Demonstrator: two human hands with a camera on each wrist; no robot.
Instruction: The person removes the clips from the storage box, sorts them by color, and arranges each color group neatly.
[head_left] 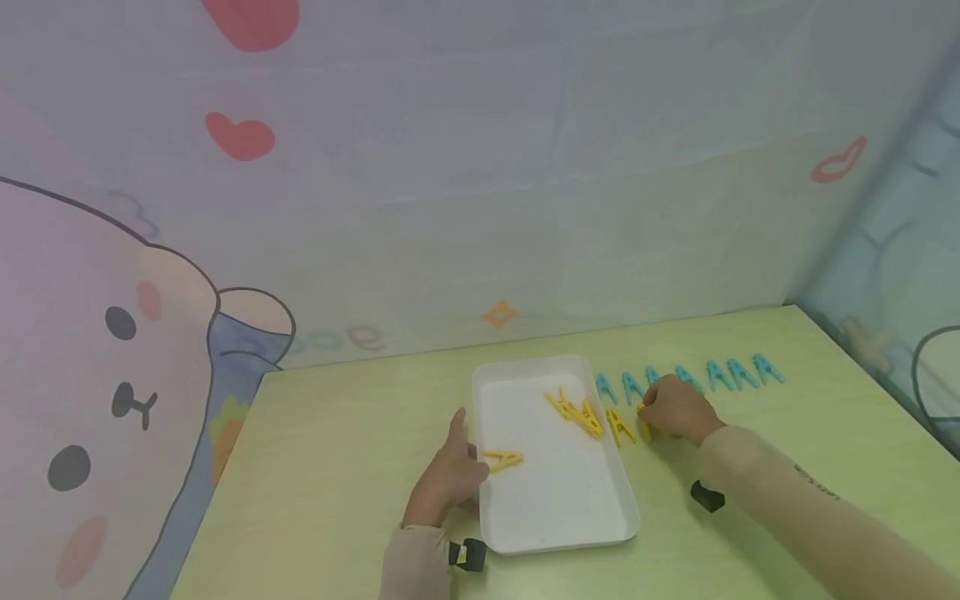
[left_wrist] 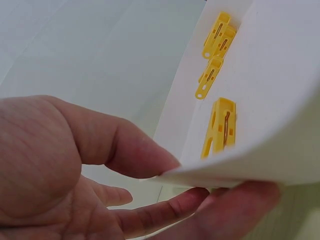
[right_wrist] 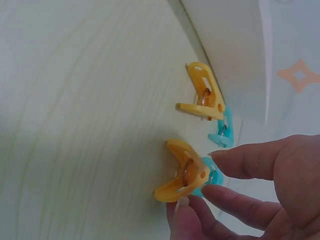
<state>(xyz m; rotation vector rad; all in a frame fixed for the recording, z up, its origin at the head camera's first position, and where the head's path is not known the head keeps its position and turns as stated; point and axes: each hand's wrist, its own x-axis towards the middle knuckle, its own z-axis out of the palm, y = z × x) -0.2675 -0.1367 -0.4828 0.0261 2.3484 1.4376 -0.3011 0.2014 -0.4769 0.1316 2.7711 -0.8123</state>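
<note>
My left hand [head_left: 452, 473] grips the left rim of a white tray [head_left: 555, 508], thumb over the edge and fingers underneath in the left wrist view. Several yellow clothespins lie inside, one [left_wrist: 224, 125] close to that thumb and the others grouped along the far wall. Right of the tray, my right hand [head_left: 678, 408] pinches a yellow clothespin [right_wrist: 185, 175] by its closed end, low over the table. Another yellow clothespin [head_left: 620, 427] lies between that hand and the tray. Behind them stretches a row of blue clothespins [head_left: 718, 375], one partly hidden by the right hand.
The light green tabletop [head_left: 345, 467] meets a printed cloth backdrop [head_left: 420, 208] along its back edge. More cloth hangs past the table's right edge. A small black device [head_left: 468, 554] sits at the left wrist, and another [head_left: 707, 497] below the right forearm.
</note>
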